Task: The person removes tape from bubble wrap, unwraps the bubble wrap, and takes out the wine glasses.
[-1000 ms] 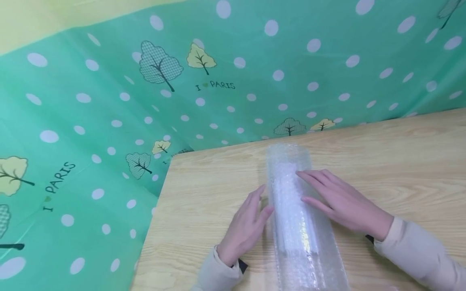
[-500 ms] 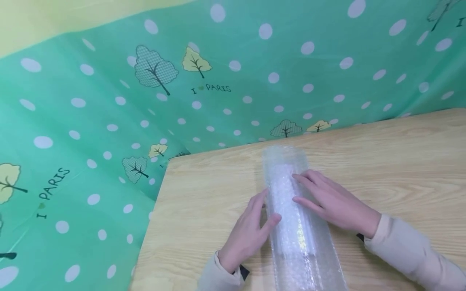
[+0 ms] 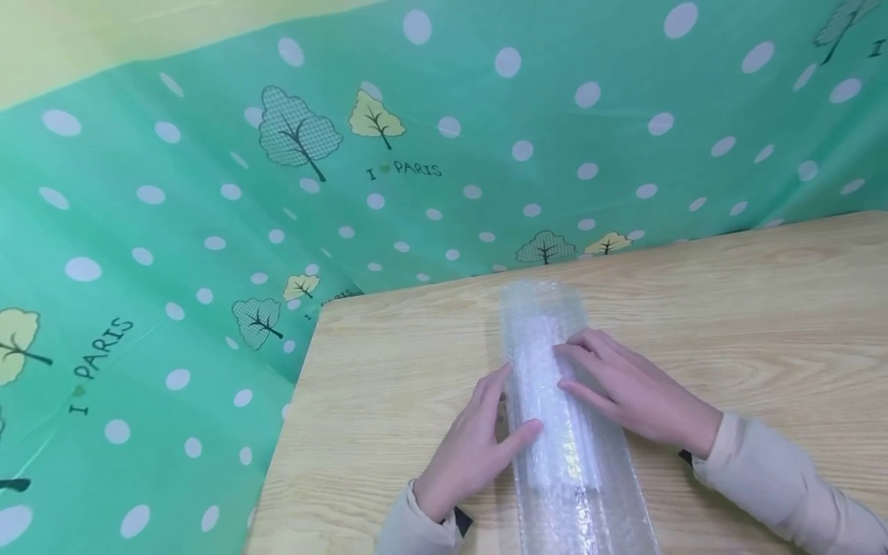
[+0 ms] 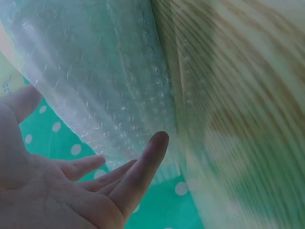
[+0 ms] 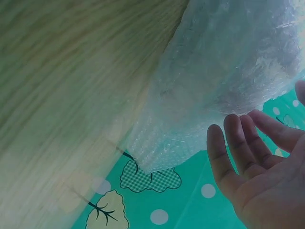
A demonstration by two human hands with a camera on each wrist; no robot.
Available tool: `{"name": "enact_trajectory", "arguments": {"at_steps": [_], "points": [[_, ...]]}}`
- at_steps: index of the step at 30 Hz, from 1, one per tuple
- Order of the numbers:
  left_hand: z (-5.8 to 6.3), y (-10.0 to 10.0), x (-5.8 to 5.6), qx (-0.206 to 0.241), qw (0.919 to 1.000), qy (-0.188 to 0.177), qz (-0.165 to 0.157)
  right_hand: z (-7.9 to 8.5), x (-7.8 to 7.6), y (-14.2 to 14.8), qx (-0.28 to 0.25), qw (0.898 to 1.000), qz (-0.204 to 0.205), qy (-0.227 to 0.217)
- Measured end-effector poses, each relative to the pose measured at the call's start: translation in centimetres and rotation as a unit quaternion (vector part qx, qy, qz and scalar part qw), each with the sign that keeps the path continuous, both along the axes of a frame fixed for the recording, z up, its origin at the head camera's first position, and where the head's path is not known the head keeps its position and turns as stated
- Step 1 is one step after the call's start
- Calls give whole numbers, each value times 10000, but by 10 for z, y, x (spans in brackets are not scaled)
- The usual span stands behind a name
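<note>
A long bundle of clear bubble wrap (image 3: 548, 416) lies lengthwise on the wooden table, with something whitish showing through its layers. What is inside is blurred by the wrap. My left hand (image 3: 470, 443) lies along the bundle's left side, thumb over the top and fingers extended at the edge. From the right, my right hand (image 3: 641, 389) touches the upper surface with its fingertips. In the left wrist view, relaxed fingers (image 4: 143, 176) reach beside the bubble wrap (image 4: 100, 71). The right wrist view has loosely bent fingers (image 5: 238, 143) right at the wrap's side (image 5: 200, 86).
The light wood-grain table (image 3: 777, 308) runs back to a green dotted curtain (image 3: 444, 154) printed with trees. Another stretch of this curtain hangs past the table's left edge (image 3: 294, 393). Wrap extends beyond the bottom of the head view.
My left hand has come slightly rightward, its thumb now over the bundle. My right hand has shifted a little left on top, fingertips slightly lower. The bundle stays in place on the table.
</note>
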State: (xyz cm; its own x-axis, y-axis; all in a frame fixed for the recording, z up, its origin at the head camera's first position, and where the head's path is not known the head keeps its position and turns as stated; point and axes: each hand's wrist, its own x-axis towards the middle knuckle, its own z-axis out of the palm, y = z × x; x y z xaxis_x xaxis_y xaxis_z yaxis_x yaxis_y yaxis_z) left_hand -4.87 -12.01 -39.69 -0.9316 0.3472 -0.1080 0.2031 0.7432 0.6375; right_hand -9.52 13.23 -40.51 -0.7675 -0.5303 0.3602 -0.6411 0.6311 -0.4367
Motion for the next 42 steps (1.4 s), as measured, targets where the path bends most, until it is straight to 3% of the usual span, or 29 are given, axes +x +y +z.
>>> {"name": "enact_trajectory", "arguments": {"at_steps": [18,34,42], "points": [[2,-2,-2,295,9993,-195,-104,-1,1,-5,-300,9972,216,645],[2,-2,-1,446,9984,-327,-98,1,1,-4,-227,9996,122,148],[1,-3,-3,487,9980,-385,-103,0,1,-5,-304,9991,211,228]]}}
